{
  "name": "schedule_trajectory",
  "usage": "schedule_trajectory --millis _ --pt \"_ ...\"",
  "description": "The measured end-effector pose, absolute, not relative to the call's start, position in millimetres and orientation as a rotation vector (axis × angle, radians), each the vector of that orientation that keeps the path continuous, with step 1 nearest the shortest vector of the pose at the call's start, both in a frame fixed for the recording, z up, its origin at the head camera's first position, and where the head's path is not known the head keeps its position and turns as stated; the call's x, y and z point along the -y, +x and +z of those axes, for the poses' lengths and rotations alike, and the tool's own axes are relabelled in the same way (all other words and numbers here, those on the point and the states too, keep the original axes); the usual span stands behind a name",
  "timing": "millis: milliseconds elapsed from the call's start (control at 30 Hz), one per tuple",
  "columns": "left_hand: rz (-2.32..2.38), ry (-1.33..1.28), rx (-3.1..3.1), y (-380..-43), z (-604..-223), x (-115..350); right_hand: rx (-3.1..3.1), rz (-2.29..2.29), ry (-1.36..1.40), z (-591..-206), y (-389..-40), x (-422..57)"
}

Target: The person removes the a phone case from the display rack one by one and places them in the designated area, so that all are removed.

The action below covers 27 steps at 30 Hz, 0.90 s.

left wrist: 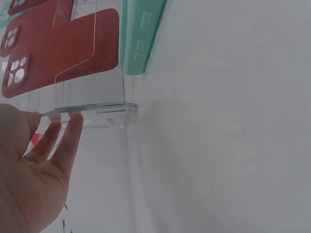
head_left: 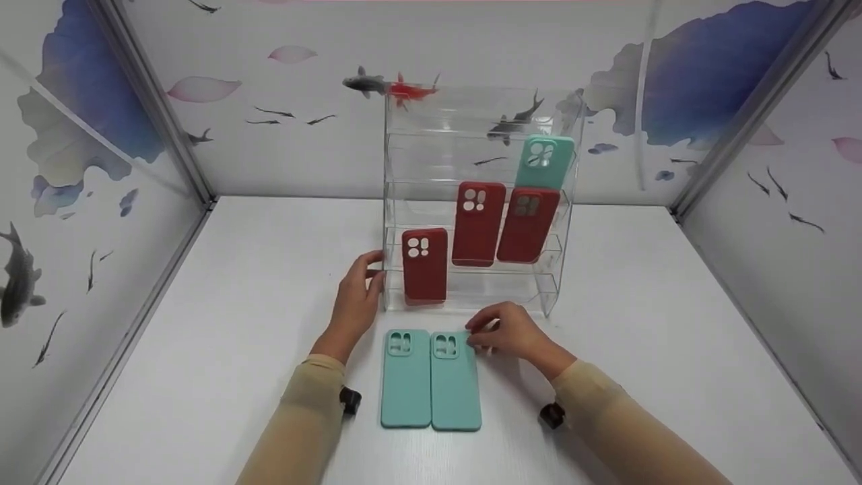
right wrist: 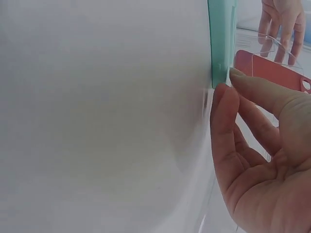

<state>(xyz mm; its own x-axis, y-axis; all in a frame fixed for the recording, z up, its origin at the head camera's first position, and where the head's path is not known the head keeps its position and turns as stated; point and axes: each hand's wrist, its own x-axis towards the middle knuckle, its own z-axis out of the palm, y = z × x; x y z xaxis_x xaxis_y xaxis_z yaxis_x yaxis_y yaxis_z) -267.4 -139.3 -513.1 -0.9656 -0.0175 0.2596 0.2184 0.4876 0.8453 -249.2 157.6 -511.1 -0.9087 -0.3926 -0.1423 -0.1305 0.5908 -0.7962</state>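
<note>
Plainly, the right teal phone case (head_left: 456, 391) lies flat on the white table (head_left: 640, 323), its long sides running away from the person. It is matt with rounded corners, and a raised square surround near its far end frames four camera holes. The right hand (head_left: 513, 331) pinches its far right corner between thumb and fingertip.

Close along its left side lies the left teal phone case (head_left: 406, 387), of the same shape and colour; the two long edges meet or nearly meet. The left wrist view shows raised button outlines along a teal case's side. On the pinched case's right, tabletop stretches out past the right sleeve (head_left: 626, 417); more lies beyond the left sleeve (head_left: 303, 417).

Just past the far ends of both cases stands a transparent tiered rack (head_left: 495, 293), blocking the straight way forward at table level. The left hand (head_left: 357, 296) rests extended, somewhat spread fingers against the rack's left side panel.

On the rack, a lower red case (head_left: 425, 269) stands at the left, a middle red case (head_left: 478, 229) and a right red case (head_left: 527, 232) share a higher level, and an upper teal case (head_left: 543, 172) stands above the rightmost. Printed walls (head_left: 485, 34) border the table.
</note>
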Motion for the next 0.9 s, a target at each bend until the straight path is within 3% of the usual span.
schedule_trajectory --millis 500,900 --pt "-1.461 -0.139 2.53 -266 -512 139 -2.671 -1.286 -0.536 -482 -265 -147" --pt "-1.462 -0.157 2.517 -266 -511 139 -2.808 -1.59 -0.72 -451 -283 -128"
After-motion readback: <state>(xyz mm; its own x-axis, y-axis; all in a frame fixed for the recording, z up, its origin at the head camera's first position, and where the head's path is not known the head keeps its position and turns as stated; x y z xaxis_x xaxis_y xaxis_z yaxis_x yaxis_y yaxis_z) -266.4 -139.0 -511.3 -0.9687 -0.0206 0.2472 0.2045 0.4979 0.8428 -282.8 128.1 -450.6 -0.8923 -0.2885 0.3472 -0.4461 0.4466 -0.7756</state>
